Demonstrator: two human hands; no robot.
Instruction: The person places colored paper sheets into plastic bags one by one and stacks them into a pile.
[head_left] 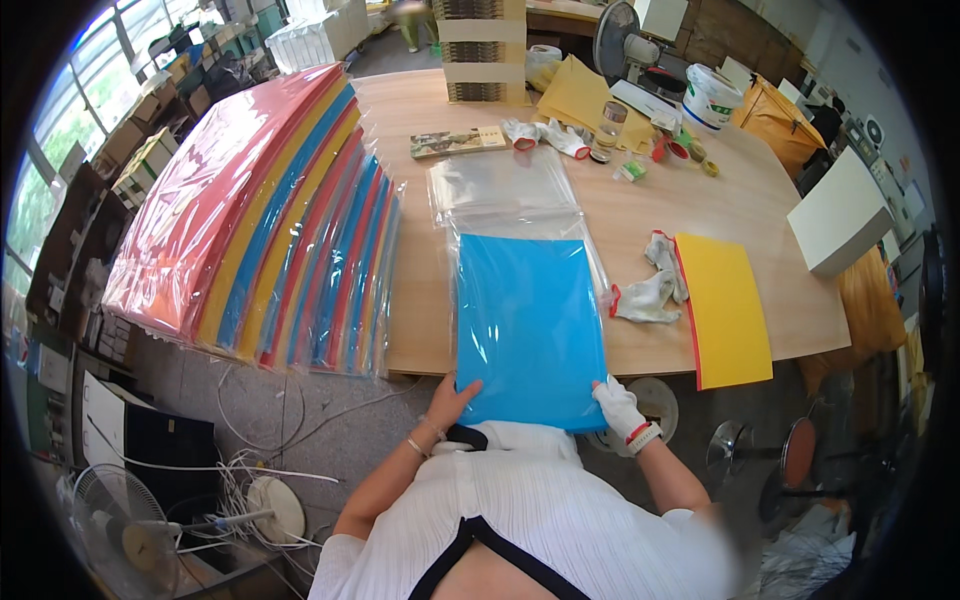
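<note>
A blue pack of sheets (530,320) lies at the table's near edge, its lower end against my body. Its glossy face looks covered by clear film, at least in part. My bare left hand (455,402) grips its lower left edge, thumb on top. My right hand (618,408), in a white glove with red trim, grips the lower right corner; its fingers under the pack are hidden. Beneath and beyond the pack lie clear plastic bags (505,190). To the right are loose white gloves (652,285) and a yellow stack of sheets (725,310) with a red edge.
A tall leaning pile of wrapped red, yellow and blue packs (235,190) fills the table's left side. At the back are a book (458,142), a banded stack (484,50), a glass jar (610,125), tape rolls (678,150) and a white bucket (710,97).
</note>
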